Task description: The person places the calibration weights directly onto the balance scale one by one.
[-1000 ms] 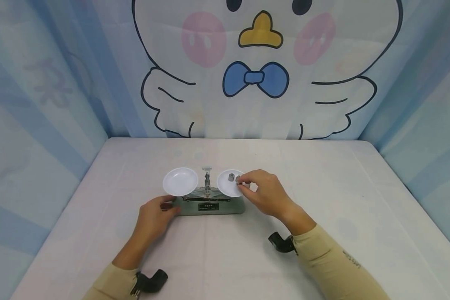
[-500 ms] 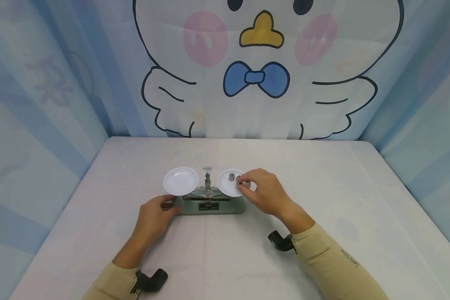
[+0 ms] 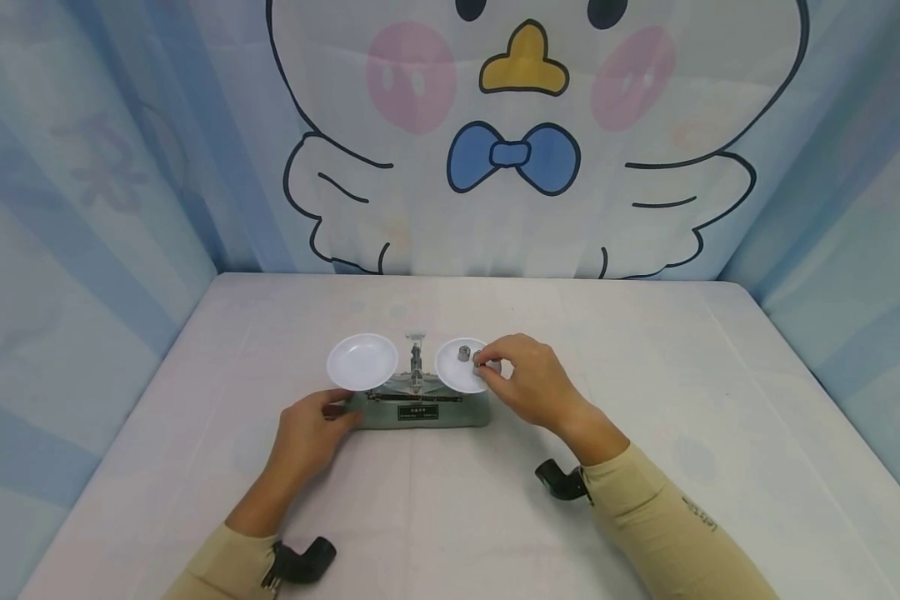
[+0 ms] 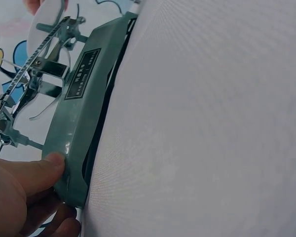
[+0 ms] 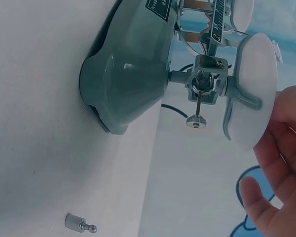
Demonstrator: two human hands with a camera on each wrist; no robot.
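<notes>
A green balance scale [image 3: 420, 413] with two white pans stands on the table. My left hand [image 3: 309, 433] grips the left end of its base, thumb [image 4: 47, 170] on the front face and the other fingers around the end. In the head view, my right hand [image 3: 532, 379] pinches a small metal weight [image 3: 477, 359] over the right pan [image 3: 453, 379]. A second metal weight [image 3: 464, 353] stands on that pan. The left pan [image 3: 362, 362] bears nothing. The right wrist view shows my right fingers [image 5: 271, 153] beside the pan's edge, the pinched weight hidden behind it.
Another knobbed metal weight [image 5: 76, 222] stands on the table near the scale's right end, as the right wrist view shows. White cloth covers the table [image 3: 435, 517]. Behind it hangs a curtain [image 3: 517, 225] with a cartoon figure. Black wrist cameras [image 3: 303, 561] sit on both sleeves.
Almost nothing differs. Both hands stay at the same spots on the scale, and the view has shifted only slightly.
</notes>
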